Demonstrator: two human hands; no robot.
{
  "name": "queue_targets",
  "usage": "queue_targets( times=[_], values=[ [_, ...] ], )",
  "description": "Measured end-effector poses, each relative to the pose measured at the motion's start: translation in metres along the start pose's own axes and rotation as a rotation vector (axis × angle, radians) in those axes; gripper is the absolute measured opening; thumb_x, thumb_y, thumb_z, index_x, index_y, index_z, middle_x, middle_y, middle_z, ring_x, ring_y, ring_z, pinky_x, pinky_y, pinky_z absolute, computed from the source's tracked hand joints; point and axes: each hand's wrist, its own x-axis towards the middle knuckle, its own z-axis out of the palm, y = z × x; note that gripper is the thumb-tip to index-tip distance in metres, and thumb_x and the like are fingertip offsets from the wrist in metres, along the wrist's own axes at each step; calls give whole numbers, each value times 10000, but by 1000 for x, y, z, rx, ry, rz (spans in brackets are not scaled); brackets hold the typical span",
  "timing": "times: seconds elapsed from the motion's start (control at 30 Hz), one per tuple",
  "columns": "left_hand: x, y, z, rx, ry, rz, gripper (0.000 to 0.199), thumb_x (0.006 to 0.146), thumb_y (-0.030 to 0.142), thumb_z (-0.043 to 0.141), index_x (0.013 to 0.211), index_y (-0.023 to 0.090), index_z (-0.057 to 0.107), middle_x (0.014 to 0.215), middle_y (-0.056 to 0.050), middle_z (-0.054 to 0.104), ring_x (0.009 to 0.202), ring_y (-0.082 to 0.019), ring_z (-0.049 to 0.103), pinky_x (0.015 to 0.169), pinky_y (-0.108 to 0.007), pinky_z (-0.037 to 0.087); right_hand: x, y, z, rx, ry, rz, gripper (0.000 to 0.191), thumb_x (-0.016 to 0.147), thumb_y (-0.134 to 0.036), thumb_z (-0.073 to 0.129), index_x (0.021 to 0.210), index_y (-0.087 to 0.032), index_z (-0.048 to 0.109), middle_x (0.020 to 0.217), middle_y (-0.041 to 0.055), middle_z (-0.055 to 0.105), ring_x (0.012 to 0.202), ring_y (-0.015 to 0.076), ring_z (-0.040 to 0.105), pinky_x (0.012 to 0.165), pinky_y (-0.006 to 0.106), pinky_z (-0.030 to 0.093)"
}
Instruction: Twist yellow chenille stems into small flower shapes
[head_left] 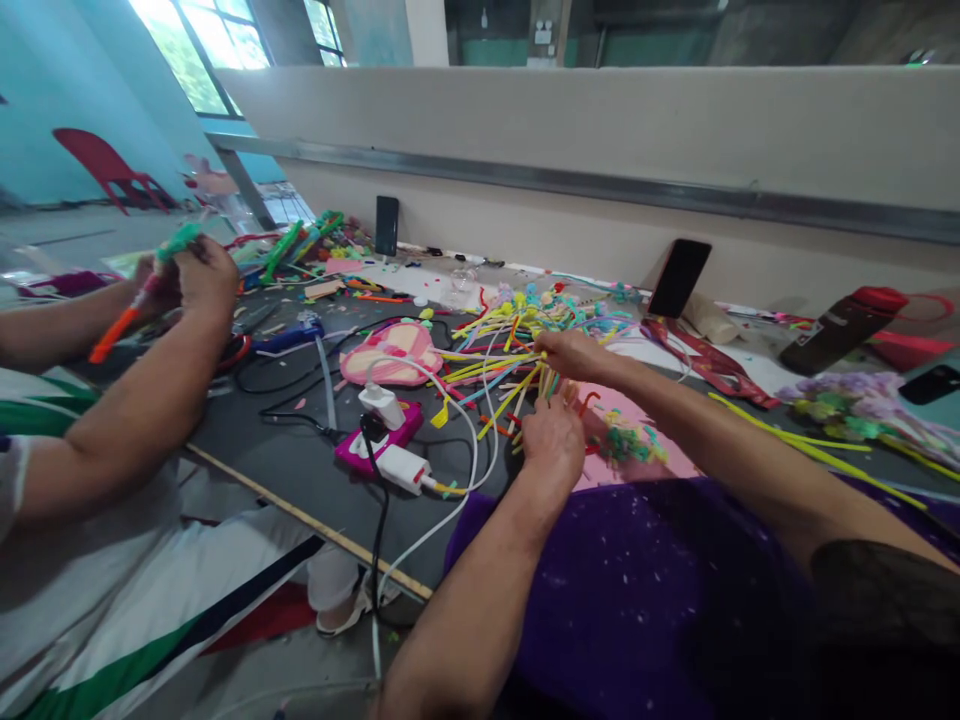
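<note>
Many thin coloured stems (491,368), mostly yellow, lie in a loose pile at the middle of the table, with small pastel pieces (536,305) at their far ends. My right hand (574,355) is at the near end of the pile, its fingers pinched on a yellow stem. Just nearer to me, my left hand (553,435) has its fingers curled around the lower ends of several stems. A pink sheet (675,455) lies beside my left hand, bearing a cluster of green and orange bits (630,440).
A magenta power strip (352,452) with white chargers and cables stands left of my hands. A phone (679,280) leans at the back, near a dark bottle (840,330). At the left, another person's hands (202,275) hold an orange-handled item.
</note>
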Motion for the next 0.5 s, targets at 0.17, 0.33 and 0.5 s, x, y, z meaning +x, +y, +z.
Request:
queue_targets(
  times=[0.17, 0.33, 0.5],
  values=[
    [-1, -2, 3, -9, 50, 14, 368, 857, 137, 255, 1039, 125, 575, 1022, -127, 524, 960, -240, 462, 677, -321, 447, 11, -14, 21, -207, -230, -113, 233, 773, -207, 483, 963, -167, 612, 856, 100, 650, 759, 195, 600, 603, 238, 386],
    [-1, -2, 4, -28, 62, 8, 375, 858, 147, 253, 1072, 133, 560, 1035, -129, 522, 980, -243, 453, 692, -323, 439, 10, -17, 17, -249, -172, -130, 230, 797, -285, 470, 909, -154, 623, 879, 116, 636, 736, 205, 596, 565, 246, 383],
    [-1, -4, 2, -37, 30, 10, 353, 843, 167, 302, 1073, 131, 568, 1069, -137, 519, 984, -240, 448, 701, -324, 435, 10, -9, -10, 11, 146, -82, 155, 775, -178, 474, 826, -162, 620, 835, 64, 628, 762, 156, 563, 646, 235, 382]
  ],
)
